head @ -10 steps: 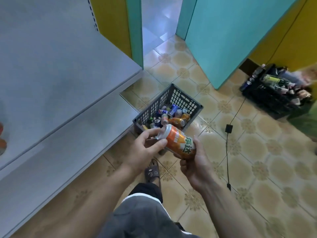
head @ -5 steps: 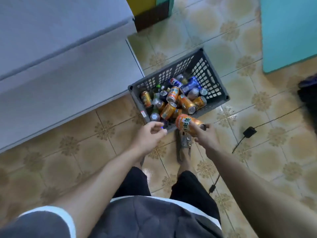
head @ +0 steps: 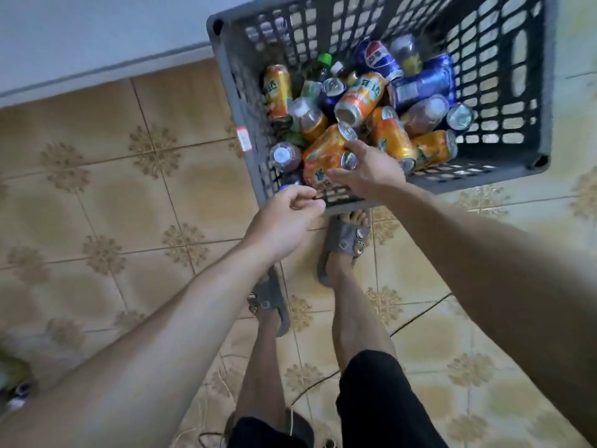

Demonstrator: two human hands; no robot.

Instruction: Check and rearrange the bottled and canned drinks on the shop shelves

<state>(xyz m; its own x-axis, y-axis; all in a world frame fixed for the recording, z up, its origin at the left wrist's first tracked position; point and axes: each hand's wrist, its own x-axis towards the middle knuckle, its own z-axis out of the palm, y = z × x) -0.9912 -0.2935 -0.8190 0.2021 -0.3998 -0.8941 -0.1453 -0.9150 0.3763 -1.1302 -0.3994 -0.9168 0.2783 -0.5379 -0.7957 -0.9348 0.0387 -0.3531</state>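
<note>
A grey plastic basket stands on the tiled floor, holding several orange cans, blue cans and small bottles lying in a heap. My right hand reaches over the near rim, thumb and fingers closed around the end of an orange can that lies at the near left of the heap. My left hand hovers just outside the near rim with its fingers curled in, fingertips touching the rim; I see nothing in it.
The white base of the shop shelf runs along the top left. My feet in grey sandals stand right behind the basket. A black cable crosses the floor at the right.
I have bent down closer to the basket. My right hand has carried the orange can down into the heap. The left hand let go of it earlier and now sits at the rim.
</note>
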